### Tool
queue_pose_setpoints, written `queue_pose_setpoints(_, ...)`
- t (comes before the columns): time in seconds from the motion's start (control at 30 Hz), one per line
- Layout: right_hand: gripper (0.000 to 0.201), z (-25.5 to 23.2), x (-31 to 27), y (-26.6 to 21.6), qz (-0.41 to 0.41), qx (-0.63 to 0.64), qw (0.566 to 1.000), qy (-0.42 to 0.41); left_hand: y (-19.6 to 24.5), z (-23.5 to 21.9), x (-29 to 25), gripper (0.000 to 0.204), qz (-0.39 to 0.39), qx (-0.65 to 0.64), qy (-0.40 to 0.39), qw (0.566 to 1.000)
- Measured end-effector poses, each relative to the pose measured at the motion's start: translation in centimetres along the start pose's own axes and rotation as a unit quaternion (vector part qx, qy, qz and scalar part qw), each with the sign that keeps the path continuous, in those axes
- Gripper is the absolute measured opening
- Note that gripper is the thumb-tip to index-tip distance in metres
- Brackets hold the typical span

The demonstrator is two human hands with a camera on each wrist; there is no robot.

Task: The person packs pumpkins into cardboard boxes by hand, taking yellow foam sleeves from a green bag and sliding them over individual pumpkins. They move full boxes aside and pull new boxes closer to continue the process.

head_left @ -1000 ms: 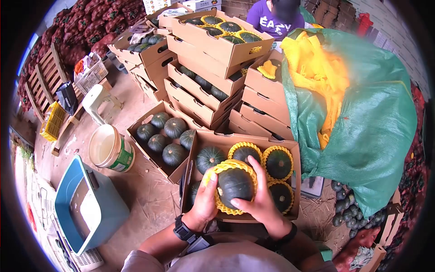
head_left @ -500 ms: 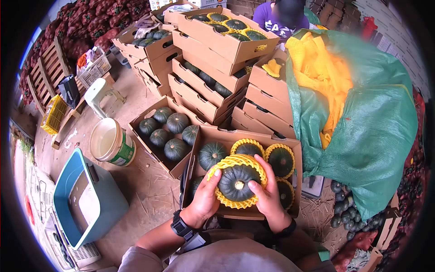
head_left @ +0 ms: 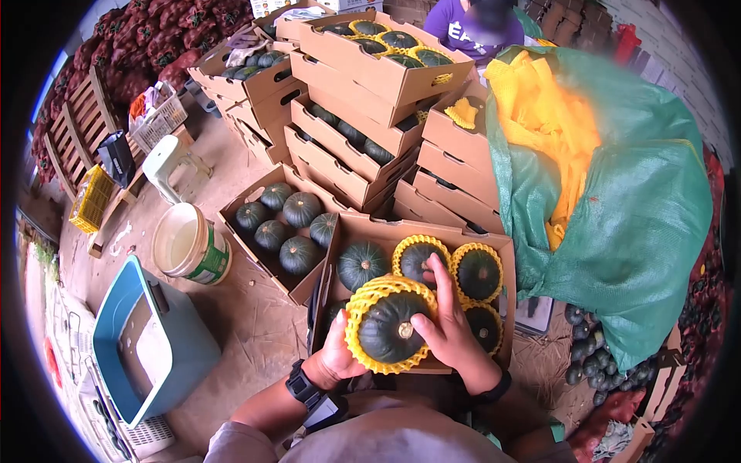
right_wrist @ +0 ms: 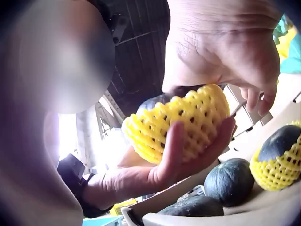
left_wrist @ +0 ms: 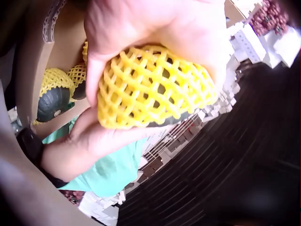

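Observation:
A dark green squash in a yellow foam net is held over the nearest cardboard box, its pale stem showing. My left hand cups it from the left and below, fingers curled round the net in the right wrist view. My right hand lays its thumb on the squash beside the stem, while its other fingers stretch out past the net's edge. Below, the box contains netted squashes on the right and a bare squash on the left.
A second box of bare squashes adjoins on the left. Stacked boxes rise behind. A green sack of yellow nets bulges at right. A white bucket and blue tub stand left. Another person is at the back.
The netted squash has turned so its stem faces more upward, then shifted left and slightly down. My right fingers have loosened from round it, leaving the thumb on top.

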State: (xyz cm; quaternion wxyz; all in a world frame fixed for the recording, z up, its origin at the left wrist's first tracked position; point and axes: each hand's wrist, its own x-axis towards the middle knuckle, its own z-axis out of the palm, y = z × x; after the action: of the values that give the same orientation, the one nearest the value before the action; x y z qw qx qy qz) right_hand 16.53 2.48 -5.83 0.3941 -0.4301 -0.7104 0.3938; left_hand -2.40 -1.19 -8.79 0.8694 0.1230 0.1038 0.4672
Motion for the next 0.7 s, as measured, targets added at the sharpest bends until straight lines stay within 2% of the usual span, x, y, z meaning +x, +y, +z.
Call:
queue_pose_setpoints(0.03, 0.095, -0.1, 0.0, 0.0, -0.048, -0.079, 0.995, 0.023, 0.1, 0.4, 0.3, 0.081, 0.009, 0.051, 0.039, 0.998)
queue_pose_setpoints(0.07, 0.105, -0.6, 0.1, -1.0, -0.123, -0.138, 0.983, -0.014, 0.2, 0.8, 0.7, 0.072, 0.028, 0.062, 0.060, 0.996)
queue_pose_setpoints(0.13, 0.110, 0.1, -0.3, -1.8, -0.150, -0.123, 0.977, -0.087, -0.4, 0.9, 1.2, 0.066, 0.058, 0.205, 0.122, 0.969)
queue_pose_setpoints(0.17, 0.108, 0.1, -0.3, -1.3, -0.140, -0.080, 0.984, -0.075, 0.0, 2.3, 1.2, 0.064, 0.073, 0.317, 0.074, 0.943)
queue_pose_setpoints(0.2, 0.102, -0.3, 0.0, -0.5, -0.160, -0.003, 0.984, -0.083, 0.1, 3.1, 0.9, 0.058, 0.086, 0.369, 0.067, 0.923)
queue_pose_setpoints(0.23, 0.099, -0.7, -0.9, 1.3, -0.101, 0.125, 0.984, -0.076, 1.3, 2.4, 0.9, 0.054, 0.065, 0.454, 0.031, 0.888)
queue_pose_setpoints(0.27, 0.096, -0.9, -1.9, 2.5, -0.040, 0.252, 0.964, -0.068, 3.3, 1.5, 0.7, 0.050, 0.045, 0.534, -0.005, 0.844)
queue_pose_setpoints(0.3, 0.091, -0.9, -2.0, 1.4, 0.016, 0.374, 0.927, -0.025, 5.0, 2.4, 0.5, 0.045, 0.032, 0.639, -0.013, 0.768)
queue_pose_setpoints(0.33, 0.089, -1.1, -1.8, 1.4, -0.044, 0.212, 0.974, -0.071, 5.9, 1.5, 0.8, 0.055, 0.048, 0.824, -0.046, 0.563)
queue_pose_setpoints(0.37, 0.086, -1.5, -1.4, 1.5, -0.102, 0.043, 0.987, -0.113, 5.7, 1.5, 0.6, 0.063, 0.014, 0.883, -0.062, 0.465)
queue_pose_setpoints(0.4, 0.084, -1.7, -1.3, 1.6, -0.157, -0.128, 0.968, -0.148, 5.5, 1.5, 0.4, 0.072, -0.020, 0.930, -0.081, 0.359)
queue_pose_setpoints(0.43, 0.077, -1.4, -1.5, 1.2, -0.134, -0.246, 0.934, -0.222, 5.1, 1.2, 0.4, 0.076, -0.046, 0.957, -0.080, 0.276)
queue_pose_setpoints(0.47, 0.075, -1.0, -1.4, 1.2, -0.024, -0.309, 0.912, -0.270, 4.9, 1.2, 0.7, 0.076, -0.061, 0.958, -0.072, 0.272)
queue_pose_setpoints(0.53, 0.076, 0.3, -0.4, 0.2, 0.065, -0.427, 0.845, -0.315, 4.7, 1.3, 1.0, 0.076, -0.094, 0.959, -0.056, 0.262)
queue_pose_setpoints(0.6, 0.078, 1.5, -0.8, 0.3, 0.046, -0.468, 0.835, -0.287, 4.0, 1.3, 1.0, 0.071, -0.115, 0.963, -0.036, 0.241)
queue_pose_setpoints(0.67, 0.080, 0.5, -1.5, 0.1, 0.012, -0.451, 0.854, -0.257, 3.1, 2.3, 2.1, 0.072, -0.128, 0.969, -0.028, 0.209)
queue_pose_setpoints(0.7, 0.078, 0.0, -1.9, 1.3, -0.005, -0.393, 0.890, -0.232, 2.7, 2.3, 2.3, 0.069, -0.091, 0.978, -0.051, 0.181)
